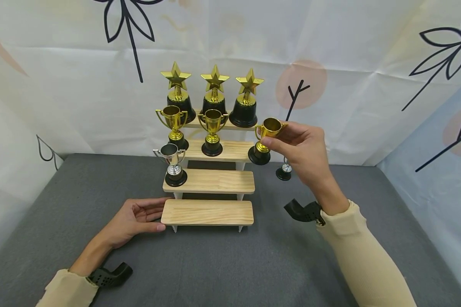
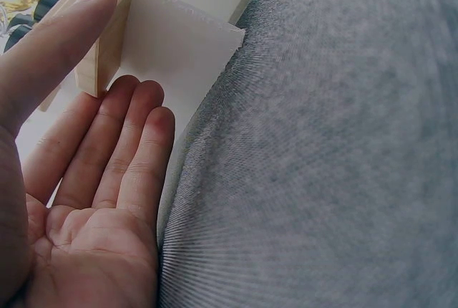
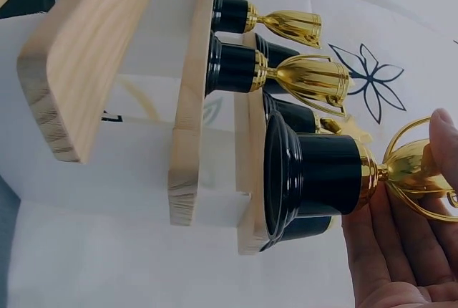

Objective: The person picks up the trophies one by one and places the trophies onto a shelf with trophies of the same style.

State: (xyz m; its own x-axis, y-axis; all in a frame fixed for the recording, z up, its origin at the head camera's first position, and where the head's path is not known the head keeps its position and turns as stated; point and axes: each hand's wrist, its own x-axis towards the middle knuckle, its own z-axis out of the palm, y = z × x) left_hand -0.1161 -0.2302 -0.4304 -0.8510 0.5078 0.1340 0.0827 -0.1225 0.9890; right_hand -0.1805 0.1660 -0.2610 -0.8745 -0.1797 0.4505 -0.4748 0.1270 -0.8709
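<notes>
My right hand (image 1: 305,147) pinches a gold trophy cup (image 1: 272,127) with a black base between thumb and fingers. In the right wrist view the hollow underside of the cup's base (image 3: 283,172) shows, just off the right end of the second-highest step (image 3: 184,157). My left hand (image 1: 132,219) lies at the left end of the lowest step (image 1: 207,212) of a wooden tiered stand. Its fingers are straight in the left wrist view, fingertips right at the stand's white support (image 2: 172,54). Two gold cups (image 1: 172,117) (image 1: 213,121) stand on the second-highest step.
Three gold star trophies (image 1: 215,83) line the top step. A silver cup (image 1: 171,155) stands at the left of the third step down. Another silver cup (image 1: 286,168), partly hidden by my right hand, is on the grey tabletop (image 1: 311,256). Behind hangs a patterned white cloth (image 1: 230,38).
</notes>
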